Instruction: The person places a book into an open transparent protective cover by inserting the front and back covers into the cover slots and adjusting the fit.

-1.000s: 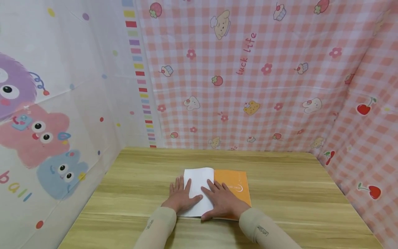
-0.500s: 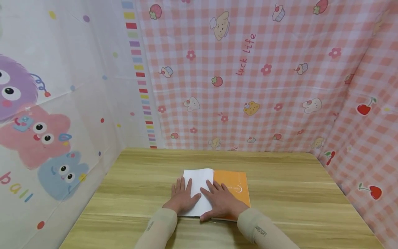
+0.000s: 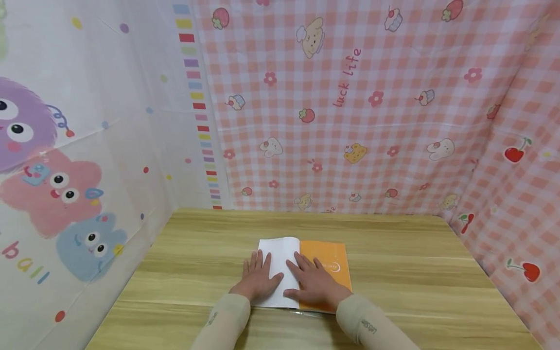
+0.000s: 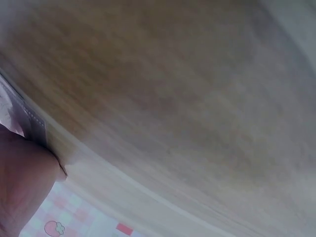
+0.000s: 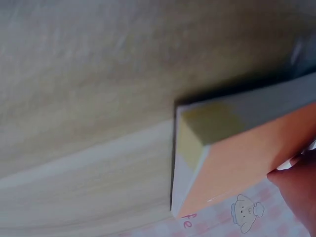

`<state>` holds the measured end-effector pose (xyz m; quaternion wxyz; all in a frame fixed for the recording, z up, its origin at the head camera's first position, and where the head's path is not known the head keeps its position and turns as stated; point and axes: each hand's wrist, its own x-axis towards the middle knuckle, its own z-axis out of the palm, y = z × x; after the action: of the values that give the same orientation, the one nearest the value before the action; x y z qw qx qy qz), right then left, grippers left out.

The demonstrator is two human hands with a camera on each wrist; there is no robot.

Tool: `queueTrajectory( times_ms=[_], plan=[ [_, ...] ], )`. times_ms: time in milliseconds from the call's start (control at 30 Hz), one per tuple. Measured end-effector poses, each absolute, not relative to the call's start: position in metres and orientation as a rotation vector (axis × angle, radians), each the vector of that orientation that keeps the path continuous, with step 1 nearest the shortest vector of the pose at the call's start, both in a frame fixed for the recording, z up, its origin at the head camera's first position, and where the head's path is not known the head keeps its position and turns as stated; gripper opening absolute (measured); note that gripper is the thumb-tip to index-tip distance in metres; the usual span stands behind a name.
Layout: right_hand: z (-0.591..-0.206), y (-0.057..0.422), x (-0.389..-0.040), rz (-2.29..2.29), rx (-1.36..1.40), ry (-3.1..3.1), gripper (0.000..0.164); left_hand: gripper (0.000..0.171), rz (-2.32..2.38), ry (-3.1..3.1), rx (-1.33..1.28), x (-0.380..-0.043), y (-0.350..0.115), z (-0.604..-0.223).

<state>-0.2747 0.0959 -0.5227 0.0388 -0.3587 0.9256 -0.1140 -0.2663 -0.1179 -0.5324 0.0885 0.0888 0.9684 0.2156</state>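
Near the middle of the table's point(image 3: 175, 282) near part, a book point(image 3: 290, 283) is laid opened out, with a white page point(image 3: 281, 250) turned to the left and an orange side point(image 3: 328, 250) to the right; whether the orange is a page or a cover cannot be told. By the left hand point(image 3: 257, 282) the outer part of the white page is covered, with the fingers straight and spread towards the far side and the thumb stretched towards the fold. By the right hand point(image 3: 318, 283) the orange side is covered, with spread fingers and thumb reached across the fold onto the white page. Nothing is gripped by either hand; contact seems to be made from above only, presumably so that the page is kept flat and the book is held steady. In the right wrist view, a thick block of pages point(image 5: 261, 116) is seen under the orange side, which probably explains why the fold is braced by both hands. Beyond the table, a checked cloth point(image 3: 280, 63) is hung.
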Motion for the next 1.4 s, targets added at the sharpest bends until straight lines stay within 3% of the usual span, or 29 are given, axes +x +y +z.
queueTrajectory(
  times_ms=[1033,1400],
  plan=[
    [-0.522,0.092,-0.272,-0.288,-1.045,2.870,0.089,0.077,0.666,2.904,0.366,-0.273,-0.111,-0.547],
    [-0.529,0.090,-0.275,-0.281,-1.001,2.868,0.093,0.080,0.676,2.875,0.350,-0.268,-0.112,-0.531]
  ],
)
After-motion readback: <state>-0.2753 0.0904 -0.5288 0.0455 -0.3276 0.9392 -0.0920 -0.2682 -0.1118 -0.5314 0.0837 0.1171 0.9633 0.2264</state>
